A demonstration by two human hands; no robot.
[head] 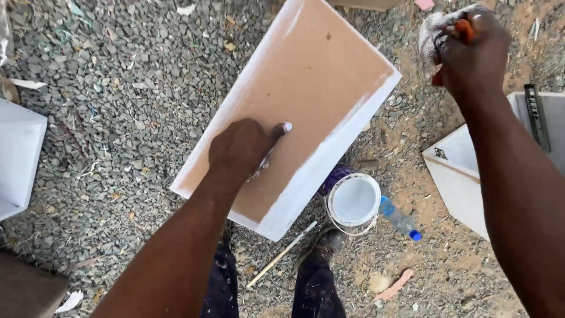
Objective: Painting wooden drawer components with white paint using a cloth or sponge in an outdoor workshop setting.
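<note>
Flat brown rectangular board with white-painted edges [306,100], tilted over grey gravel ground [118,118] and steadied by the flattened left hand [241,147]; right hand [471,50] raised, fist closed on an orange-handled paint roller [438,32]; open white paint bucket [353,200] below holds white paint.

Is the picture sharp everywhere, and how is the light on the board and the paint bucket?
Head view: soft, even daylight, no hard shadows; the board and gravel are sharp; the right hand with its paint-covered tool is slightly motion-blurred; the left hand is clear; the white paint in the bucket looks bright, nearly washed out.
</note>
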